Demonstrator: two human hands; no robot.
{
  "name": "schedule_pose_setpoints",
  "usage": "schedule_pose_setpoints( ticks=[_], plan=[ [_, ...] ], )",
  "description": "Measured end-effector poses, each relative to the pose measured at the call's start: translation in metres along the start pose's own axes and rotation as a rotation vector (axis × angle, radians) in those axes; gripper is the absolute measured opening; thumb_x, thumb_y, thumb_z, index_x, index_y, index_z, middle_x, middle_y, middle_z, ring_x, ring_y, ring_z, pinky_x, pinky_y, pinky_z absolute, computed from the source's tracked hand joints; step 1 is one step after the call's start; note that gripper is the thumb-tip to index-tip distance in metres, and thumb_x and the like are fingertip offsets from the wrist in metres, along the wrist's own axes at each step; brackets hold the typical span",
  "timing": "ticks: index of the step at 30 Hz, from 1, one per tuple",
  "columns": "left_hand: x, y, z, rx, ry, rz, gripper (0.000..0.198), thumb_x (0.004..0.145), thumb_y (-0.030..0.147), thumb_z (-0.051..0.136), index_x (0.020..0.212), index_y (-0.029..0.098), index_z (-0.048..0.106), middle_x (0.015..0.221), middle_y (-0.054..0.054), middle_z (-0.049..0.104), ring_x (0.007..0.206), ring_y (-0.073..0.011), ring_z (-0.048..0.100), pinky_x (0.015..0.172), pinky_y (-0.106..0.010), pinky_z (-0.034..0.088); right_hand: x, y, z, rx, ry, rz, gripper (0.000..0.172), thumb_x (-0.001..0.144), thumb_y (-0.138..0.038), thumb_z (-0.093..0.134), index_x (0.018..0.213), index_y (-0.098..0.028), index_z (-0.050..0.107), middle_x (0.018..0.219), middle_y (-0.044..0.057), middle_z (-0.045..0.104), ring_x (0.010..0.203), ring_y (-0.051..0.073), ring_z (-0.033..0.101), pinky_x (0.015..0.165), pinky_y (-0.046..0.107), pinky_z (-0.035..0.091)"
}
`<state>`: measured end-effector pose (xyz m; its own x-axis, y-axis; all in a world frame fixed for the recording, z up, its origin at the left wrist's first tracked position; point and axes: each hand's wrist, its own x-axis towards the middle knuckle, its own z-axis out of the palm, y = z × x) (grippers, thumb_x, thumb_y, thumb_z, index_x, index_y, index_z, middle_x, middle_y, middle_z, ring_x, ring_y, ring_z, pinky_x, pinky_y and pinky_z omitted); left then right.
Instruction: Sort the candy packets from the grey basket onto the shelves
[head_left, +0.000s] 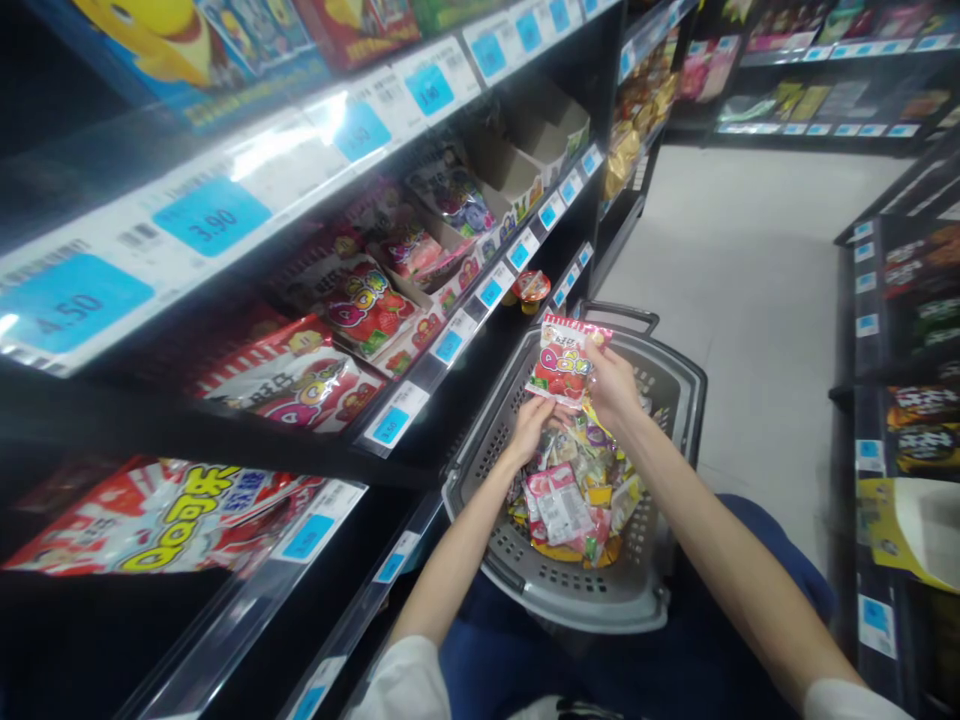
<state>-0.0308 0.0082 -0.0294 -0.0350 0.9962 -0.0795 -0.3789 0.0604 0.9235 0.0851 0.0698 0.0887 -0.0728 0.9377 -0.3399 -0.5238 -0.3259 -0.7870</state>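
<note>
Over a grey shopping basket (686, 400) I hold up a small red and pink gummy candy bag (561, 362) with strawberries printed on its front. My right hand (613, 385) grips the bag's right side, thumb on the front. At its lower edge, my left hand (536, 425) pinches the bag from below. Beneath both hands the basket holds several candy packets, among them a pink packet (559, 505) lying with its white label up. Similar strawberry gummy bags (367, 305) stand in a cardboard display box on the shelf to the left.
Shelves with blue price tags (214, 215) line my left side. A small red-lidded cup (532, 287) sits on a lower shelf behind the basket. Pale aisle floor (750, 260) runs ahead, with another shelf (870, 400) of packets on the right.
</note>
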Motion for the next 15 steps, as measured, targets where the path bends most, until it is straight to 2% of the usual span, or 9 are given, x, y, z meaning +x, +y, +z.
schedule_pose_setpoints(
  ticks=[9,15],
  plan=[
    [-0.0011,0.0025,-0.0006,0.226,-0.008,0.062,0.052,0.086,0.062,0.062,0.071,0.013,0.070,0.071,-0.008,0.073,0.058,-0.0133,0.061,0.060,-0.027,0.049,0.0037,0.0006,-0.0019,0.078,0.022,0.035,0.004,0.085,-0.021,0.071,0.085,-0.020,0.068,0.074,0.000,0.075,0.076,0.018,0.072,0.070,0.031,0.062],
    [-0.0047,0.0051,-0.0010,0.355,-0.001,0.074,0.055,0.089,0.062,0.058,0.065,0.014,0.069,0.064,-0.007,0.071,0.056,-0.0127,0.056,0.061,-0.027,0.046,0.0065,0.0010,-0.0046,0.081,0.043,0.079,0.003,0.087,-0.020,0.070,0.089,-0.020,0.068,0.074,0.000,0.074,0.074,0.016,0.071,0.067,0.029,0.061]
  ],
)
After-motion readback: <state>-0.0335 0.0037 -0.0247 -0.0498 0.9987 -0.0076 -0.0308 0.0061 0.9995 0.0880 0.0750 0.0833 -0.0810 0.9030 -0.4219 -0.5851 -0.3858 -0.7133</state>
